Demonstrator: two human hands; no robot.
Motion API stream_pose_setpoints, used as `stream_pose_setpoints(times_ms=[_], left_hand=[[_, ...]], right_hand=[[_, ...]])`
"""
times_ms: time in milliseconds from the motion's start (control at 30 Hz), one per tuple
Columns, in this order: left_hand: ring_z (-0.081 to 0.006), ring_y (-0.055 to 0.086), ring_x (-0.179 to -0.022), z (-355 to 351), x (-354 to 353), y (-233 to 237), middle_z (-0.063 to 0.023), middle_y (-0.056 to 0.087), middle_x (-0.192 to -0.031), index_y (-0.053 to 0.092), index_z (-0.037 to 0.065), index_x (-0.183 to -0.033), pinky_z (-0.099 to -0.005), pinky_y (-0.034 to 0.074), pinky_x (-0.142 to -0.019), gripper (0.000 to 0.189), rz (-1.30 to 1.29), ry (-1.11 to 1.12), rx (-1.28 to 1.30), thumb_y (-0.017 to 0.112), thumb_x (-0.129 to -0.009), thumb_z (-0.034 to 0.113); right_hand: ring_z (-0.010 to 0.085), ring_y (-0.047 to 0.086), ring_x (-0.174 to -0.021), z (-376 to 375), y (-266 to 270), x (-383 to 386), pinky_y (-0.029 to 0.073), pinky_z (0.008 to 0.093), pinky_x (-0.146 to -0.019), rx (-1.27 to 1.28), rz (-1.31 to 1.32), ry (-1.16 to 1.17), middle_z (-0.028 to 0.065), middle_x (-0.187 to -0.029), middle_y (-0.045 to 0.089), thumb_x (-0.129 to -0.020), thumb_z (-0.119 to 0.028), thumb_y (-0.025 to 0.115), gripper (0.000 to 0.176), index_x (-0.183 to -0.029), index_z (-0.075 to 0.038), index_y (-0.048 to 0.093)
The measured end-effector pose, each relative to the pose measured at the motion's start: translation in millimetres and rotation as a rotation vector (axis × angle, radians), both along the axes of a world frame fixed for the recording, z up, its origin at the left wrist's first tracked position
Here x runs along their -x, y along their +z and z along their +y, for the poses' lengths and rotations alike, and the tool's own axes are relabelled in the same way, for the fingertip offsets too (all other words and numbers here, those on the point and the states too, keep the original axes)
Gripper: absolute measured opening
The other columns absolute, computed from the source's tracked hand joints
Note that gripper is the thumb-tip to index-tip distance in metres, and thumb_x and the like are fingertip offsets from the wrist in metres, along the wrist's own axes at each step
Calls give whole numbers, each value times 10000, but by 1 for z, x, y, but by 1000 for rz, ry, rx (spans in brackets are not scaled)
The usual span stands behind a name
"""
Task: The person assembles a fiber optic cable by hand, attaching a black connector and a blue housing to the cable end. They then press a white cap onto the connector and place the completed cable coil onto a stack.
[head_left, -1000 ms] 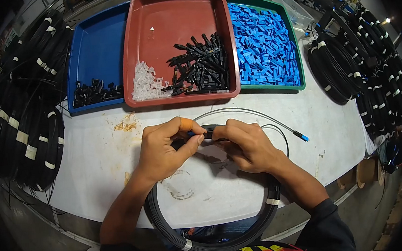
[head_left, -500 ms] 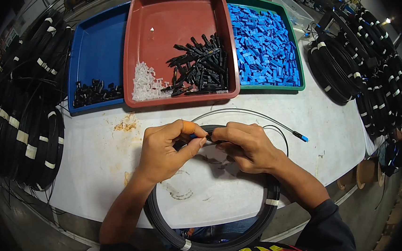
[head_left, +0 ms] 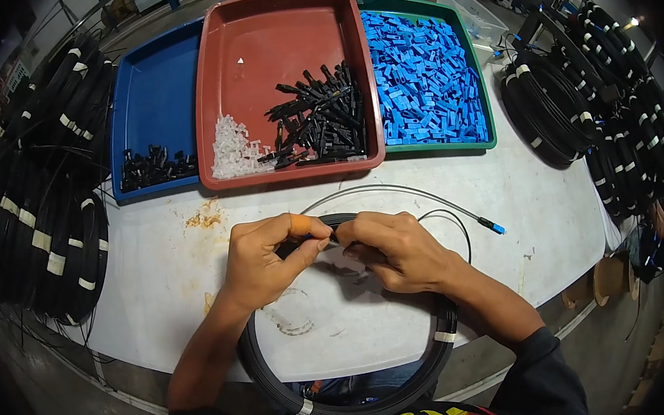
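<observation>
My left hand (head_left: pixel 267 261), with orange tape around its index finger, is closed in a pinch. My right hand (head_left: pixel 390 248) is closed beside it, fingertips almost touching the left ones. A small dark piece shows between them; fingers hide most of it. Behind and below the hands lies a coil of black cable (head_left: pixel 271 380), bound with white tape (head_left: pixel 445 337), reaching over the table's front edge. One cable end runs out to the right and carries a black connector with a blue tip (head_left: pixel 497 228). A thin black loop (head_left: pixel 458 225) curves beside my right hand.
Across the back of the white table (head_left: pixel 518 193) stand a blue tray (head_left: pixel 154 73) of black parts, a red tray (head_left: pixel 280 40) of clear and black pieces, and a green tray (head_left: pixel 480 79) of blue clips. Coiled cables (head_left: pixel 55 253) hang left, more coils (head_left: pixel 547 112) right.
The view has shifted slightly, so trays and hands appear a little lower and further left. Both hands keep their pinch; the bit of blue by the left fingers no longer shows.
</observation>
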State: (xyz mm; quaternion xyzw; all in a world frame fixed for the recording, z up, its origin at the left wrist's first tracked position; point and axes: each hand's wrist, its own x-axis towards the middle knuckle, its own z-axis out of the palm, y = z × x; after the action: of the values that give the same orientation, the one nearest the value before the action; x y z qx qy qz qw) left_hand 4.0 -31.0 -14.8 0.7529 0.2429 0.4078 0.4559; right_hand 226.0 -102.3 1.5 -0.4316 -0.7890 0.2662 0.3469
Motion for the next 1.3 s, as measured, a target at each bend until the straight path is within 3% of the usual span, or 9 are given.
stream_pose_setpoints(times_ms=[67,133,233,467,533,567,633,833,1300], left_hand=[[-108,719,-771,2,1,0,-88,770,-903,741,-34,-985,-243,583,-704,136,-25,0,43,755,-851,-45],[-105,714,-777,2,1,-2,-85,766,-908,736,-37,-988,-242,585,-716,134,-76,-8,1,751,-855,-50],[-101,712,-778,1,3,-1,-78,762,-899,730,-40,-998,-239,588,-724,134,-59,7,35,748,-865,-46],[-101,714,-762,-2,4,2,-84,758,-885,725,-44,-1010,-233,586,-716,142,-90,-1,78,759,-874,-22],[-147,722,-853,-5,5,11,-164,742,-989,670,-81,-1005,-275,601,-802,128,-31,-41,173,724,-888,-84],[-147,722,-853,-6,3,10,-164,742,-989,670,-81,-1005,-275,601,-802,128,-33,-41,172,724,-888,-84],[-111,735,-744,-10,-2,9,-95,766,-855,734,-55,-999,-231,589,-669,145,-35,-25,104,768,-864,-18],[-120,742,-736,-9,-1,6,-100,769,-843,741,-62,-996,-233,596,-658,143,-116,-70,142,759,-858,-30],[-124,740,-728,-7,0,4,-109,774,-862,750,-57,-962,-237,598,-665,167,-124,-85,45,787,-803,-22]], right_hand=[[379,690,-843,1,-2,1,552,440,-716,-8,45,6,167,-994,672,-813,43,649,313,-1112,-24,587],[293,696,-784,-1,-2,2,546,356,-668,-110,89,-59,133,-902,668,-783,60,704,398,-1159,-26,608],[356,673,-801,1,-1,3,538,427,-693,-139,97,-61,155,-954,656,-825,9,672,368,-1182,-48,603],[290,627,-677,2,3,2,503,383,-578,-220,11,-61,98,-858,618,-804,-20,725,354,-1149,-65,659],[263,643,-669,1,6,0,514,360,-576,-184,-22,-86,94,-867,637,-787,-13,742,318,-1096,-61,682],[263,643,-669,3,4,1,514,360,-576,-185,-24,-86,94,-867,637,-787,-13,742,318,-1096,-61,682],[235,656,-651,6,-2,3,517,340,-567,-298,110,-72,88,-835,652,-773,-5,762,246,-1008,-47,703],[200,634,-596,6,4,5,487,320,-510,-286,143,-50,61,-724,624,-758,-7,787,160,-895,-36,709],[174,600,-547,6,-1,7,457,309,-481,-341,160,-61,50,-677,612,-738,-9,808,167,-869,-32,708]])
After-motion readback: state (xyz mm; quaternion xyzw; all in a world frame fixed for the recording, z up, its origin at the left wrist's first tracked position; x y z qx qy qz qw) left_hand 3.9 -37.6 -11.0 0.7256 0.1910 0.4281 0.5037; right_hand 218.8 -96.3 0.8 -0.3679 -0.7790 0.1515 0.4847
